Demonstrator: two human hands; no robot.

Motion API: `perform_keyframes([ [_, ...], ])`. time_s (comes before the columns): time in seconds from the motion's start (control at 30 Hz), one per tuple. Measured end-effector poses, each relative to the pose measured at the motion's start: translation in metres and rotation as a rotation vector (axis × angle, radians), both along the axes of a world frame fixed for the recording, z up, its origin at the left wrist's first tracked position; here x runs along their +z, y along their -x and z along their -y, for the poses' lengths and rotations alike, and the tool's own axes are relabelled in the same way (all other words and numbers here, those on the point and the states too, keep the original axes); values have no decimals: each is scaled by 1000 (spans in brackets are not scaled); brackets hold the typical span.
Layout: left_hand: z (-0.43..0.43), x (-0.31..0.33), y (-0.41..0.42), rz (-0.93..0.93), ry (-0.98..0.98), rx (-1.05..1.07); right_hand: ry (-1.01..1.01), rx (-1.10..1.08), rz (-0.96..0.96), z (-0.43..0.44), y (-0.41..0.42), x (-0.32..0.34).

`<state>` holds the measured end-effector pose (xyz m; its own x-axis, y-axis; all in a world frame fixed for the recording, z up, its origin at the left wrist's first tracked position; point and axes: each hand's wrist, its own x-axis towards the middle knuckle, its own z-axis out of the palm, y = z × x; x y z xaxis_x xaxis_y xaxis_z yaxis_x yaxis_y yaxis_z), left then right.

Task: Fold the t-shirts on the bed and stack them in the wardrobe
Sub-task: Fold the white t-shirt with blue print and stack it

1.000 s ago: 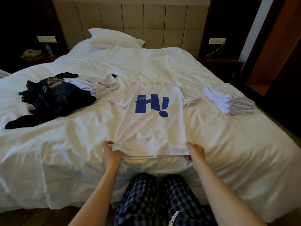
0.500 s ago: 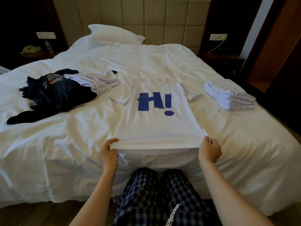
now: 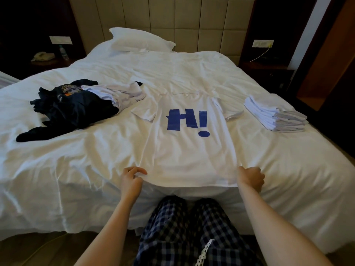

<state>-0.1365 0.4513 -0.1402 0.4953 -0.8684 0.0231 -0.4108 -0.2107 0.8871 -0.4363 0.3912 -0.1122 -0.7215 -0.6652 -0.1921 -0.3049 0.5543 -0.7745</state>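
At the near edge of the bed (image 3: 76,162), the white t-shirt (image 3: 188,154) with its blue "H!" print now lies flat, print up, sleeves out to either side. Half a second ago its hem was lifted and pulled taut; it has since come down onto the sheet, and the body looks smoother than before. The right hand (image 3: 250,178) has its grip curled round the hem's right corner. The left hand (image 3: 132,179) rests at the left corner with its fingers loosened, and I cannot tell whether they pinch the cloth or only touch it. By my reading the spreading step is finished and the first fold can begin.

Counted:
- one shirt spread out
- one stack of folded white shirts (image 3: 274,116) to its right, layers too close to number
- one heap of unfolded clothes (image 3: 76,108) to its left, dark garments with at least one white
- one pillow (image 3: 140,40)
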Motion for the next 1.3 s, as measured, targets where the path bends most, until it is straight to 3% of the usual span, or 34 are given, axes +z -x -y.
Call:
perform_keyframes([
  [0.17, 9, 15, 0, 33, 33, 118, 30, 45, -27, 7, -1, 3],
  [0.43, 56, 55, -1, -16, 11, 59, 96, 266, -83, 40, -36, 23],
  [1.07, 225, 62, -76, -697, -139, 246, 216, 904, -108, 182, -193, 45],
  [1.3, 290, 47, -87, -1004, -62, 250, 230, 1185, -397, 232, -250, 37],
])
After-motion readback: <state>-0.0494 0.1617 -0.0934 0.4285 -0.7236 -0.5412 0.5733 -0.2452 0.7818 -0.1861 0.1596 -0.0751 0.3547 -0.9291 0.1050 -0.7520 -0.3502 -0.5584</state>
